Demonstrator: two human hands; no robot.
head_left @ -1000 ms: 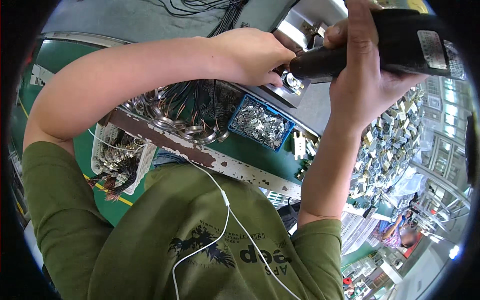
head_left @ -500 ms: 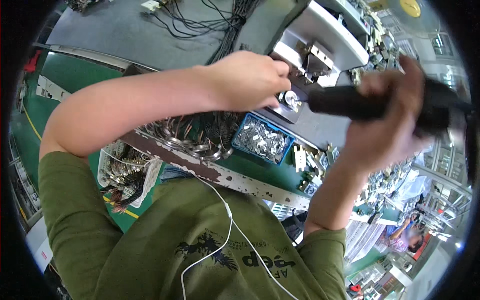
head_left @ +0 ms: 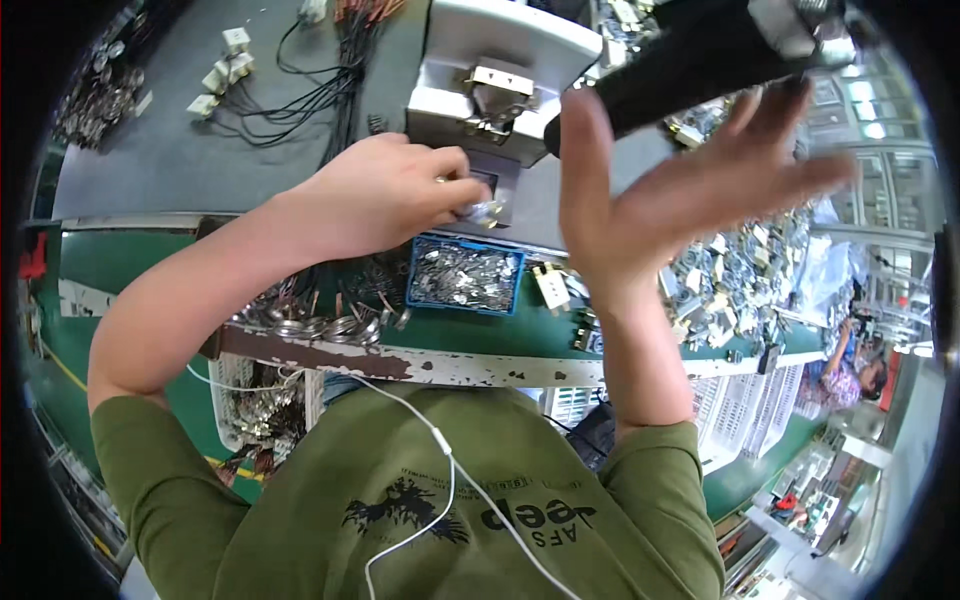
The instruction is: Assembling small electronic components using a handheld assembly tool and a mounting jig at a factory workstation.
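A tray of small metal parts (head_left: 463,277) is set at frame centre, just below the jig (head_left: 497,75). Cabled connectors (head_left: 290,75) are spread at upper left. Loose metal pieces (head_left: 735,285) are heaped at right, rings (head_left: 320,327) at lower left.

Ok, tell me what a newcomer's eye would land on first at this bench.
First the right hand, spread open with fingers splayed in the upper middle, just below a black power tool it no longer grips. Next the left hand, left of it, pinching a small shiny metal part at the grey fixture. Below sits a blue tray full of silvery metal pieces on the green bench edge.
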